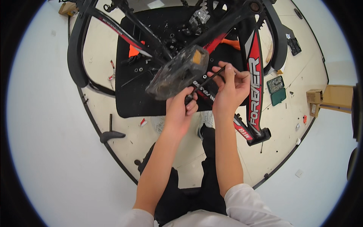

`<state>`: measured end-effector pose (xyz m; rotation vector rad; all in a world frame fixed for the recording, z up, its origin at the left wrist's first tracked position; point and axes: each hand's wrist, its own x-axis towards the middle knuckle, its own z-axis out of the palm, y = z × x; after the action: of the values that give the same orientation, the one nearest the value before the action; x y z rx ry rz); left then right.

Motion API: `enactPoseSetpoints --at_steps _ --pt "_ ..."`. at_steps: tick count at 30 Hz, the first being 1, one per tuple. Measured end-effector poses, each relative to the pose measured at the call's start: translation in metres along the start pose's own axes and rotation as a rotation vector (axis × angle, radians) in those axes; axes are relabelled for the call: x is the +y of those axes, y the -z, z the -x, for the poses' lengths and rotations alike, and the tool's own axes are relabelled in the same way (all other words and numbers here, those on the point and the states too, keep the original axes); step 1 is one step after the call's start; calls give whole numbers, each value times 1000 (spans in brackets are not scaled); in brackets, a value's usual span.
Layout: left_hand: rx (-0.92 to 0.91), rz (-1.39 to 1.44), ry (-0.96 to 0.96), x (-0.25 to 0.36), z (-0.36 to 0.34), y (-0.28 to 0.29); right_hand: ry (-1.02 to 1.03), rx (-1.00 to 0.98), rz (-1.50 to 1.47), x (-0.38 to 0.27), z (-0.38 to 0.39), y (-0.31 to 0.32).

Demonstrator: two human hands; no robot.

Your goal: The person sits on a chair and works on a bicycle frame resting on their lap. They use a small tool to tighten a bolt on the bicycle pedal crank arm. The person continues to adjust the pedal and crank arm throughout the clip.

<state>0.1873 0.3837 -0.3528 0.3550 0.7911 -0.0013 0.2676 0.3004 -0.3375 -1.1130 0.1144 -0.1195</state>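
A bicycle pedal, dark and worn with an orange reflector, tilts across the middle, on the crank of a black and red bicycle frame. Just below it my left hand is closed, its fingers curled round the dark lower end of a thin black rod. My right hand pinches the rod's upper end between thumb and fingers. The rod slants between both hands; it looks like a hex key, but its ends are partly hidden by my fingers.
The frame rests on a black chair seat between armrests. Nuts and small parts lie there. On the floor are a bicycle saddle, a green case of small parts, a black toolbox and a cardboard box.
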Motion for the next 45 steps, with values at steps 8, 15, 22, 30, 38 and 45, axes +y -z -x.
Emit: enactPoseSetpoints --at_steps 8,15,22,30,38,45 --pt "20 -58 -62 -2 3 -3 198 -59 247 1 -3 8" --pt "-19 -151 -126 8 14 -5 115 -111 252 -6 -9 8" --pt "-102 109 84 17 5 0 72 -267 79 -9 -4 2" --pt "-24 179 98 24 11 4 34 -475 219 -10 -10 17" --pt "-72 133 115 23 9 8 36 -464 361 -12 -10 15" --pt "-84 -274 -179 15 12 2 -85 -268 418 -10 -18 22"
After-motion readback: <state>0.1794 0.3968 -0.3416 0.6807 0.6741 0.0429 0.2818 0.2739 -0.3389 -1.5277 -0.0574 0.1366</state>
